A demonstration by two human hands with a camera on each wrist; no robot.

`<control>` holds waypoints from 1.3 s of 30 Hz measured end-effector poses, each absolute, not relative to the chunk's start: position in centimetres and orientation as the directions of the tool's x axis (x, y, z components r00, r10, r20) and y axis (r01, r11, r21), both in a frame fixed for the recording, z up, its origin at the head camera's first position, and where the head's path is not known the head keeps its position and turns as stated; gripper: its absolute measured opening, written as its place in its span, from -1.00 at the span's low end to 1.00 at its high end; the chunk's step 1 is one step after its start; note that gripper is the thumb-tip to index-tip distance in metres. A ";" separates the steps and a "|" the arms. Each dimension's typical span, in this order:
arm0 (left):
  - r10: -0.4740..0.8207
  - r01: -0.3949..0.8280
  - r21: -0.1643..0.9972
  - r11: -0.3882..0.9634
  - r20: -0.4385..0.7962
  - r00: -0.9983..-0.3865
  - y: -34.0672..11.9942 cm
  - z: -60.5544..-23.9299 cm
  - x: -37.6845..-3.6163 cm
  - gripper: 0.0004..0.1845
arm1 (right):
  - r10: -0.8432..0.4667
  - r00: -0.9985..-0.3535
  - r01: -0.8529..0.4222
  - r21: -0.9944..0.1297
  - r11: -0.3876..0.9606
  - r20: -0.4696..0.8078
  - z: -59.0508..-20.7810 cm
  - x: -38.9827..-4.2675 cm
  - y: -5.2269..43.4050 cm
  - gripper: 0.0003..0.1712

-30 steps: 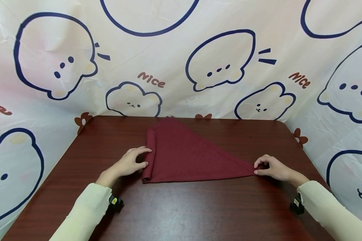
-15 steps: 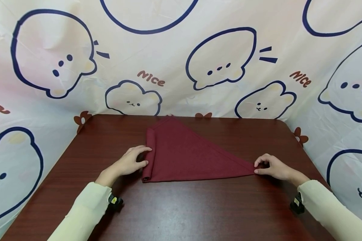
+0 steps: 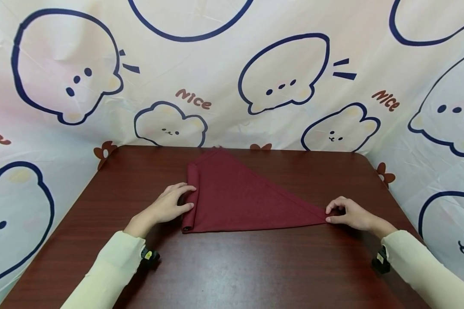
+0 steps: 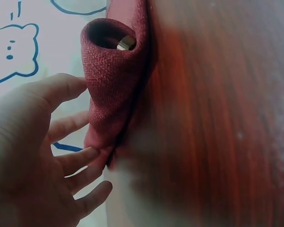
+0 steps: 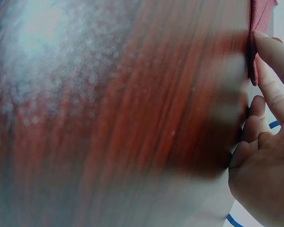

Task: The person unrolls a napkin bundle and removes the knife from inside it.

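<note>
A dark red cloth (image 3: pixel 239 199) lies folded into a triangle on the brown surface (image 3: pixel 255 266), its left edge rolled into a tube (image 4: pixel 114 80) that runs away from the person, toward the printed backdrop (image 3: pixel 232 73). The left hand (image 3: pixel 169 208) lies just left of that roll, fingers relaxed and straight, their tips touching its side. The cloth's long point stretches right, where the right hand (image 3: pixel 349 213) pinches the tip between thumb and forefinger. The roll's long axis lies crosswise to the line between the hands.
</note>
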State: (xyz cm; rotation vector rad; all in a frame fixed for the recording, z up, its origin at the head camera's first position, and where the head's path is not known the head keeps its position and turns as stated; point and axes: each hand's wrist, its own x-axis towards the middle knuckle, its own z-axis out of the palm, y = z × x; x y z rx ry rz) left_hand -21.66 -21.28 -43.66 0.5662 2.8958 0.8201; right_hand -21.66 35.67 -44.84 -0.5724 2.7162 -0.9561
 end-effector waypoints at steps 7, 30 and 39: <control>0.365 0.361 0.506 0.783 0.095 -0.926 -20.1 -43.0 -22.0 -0.48 | -0.409 -0.909 -0.271 -0.628 0.730 -0.084 -44.9 -21.7 36.0 -0.87; 0.427 0.396 0.325 0.859 -0.024 -0.904 -17.9 -43.8 -21.8 -0.37 | -0.404 -0.911 -0.263 -0.633 0.728 -0.087 -44.7 -21.8 35.6 -0.86; 0.414 0.384 0.358 0.851 -0.008 -0.910 -19.1 -44.1 -21.6 -0.39 | -0.406 -0.910 -0.267 -0.629 0.730 -0.085 -44.8 -21.7 35.7 -0.86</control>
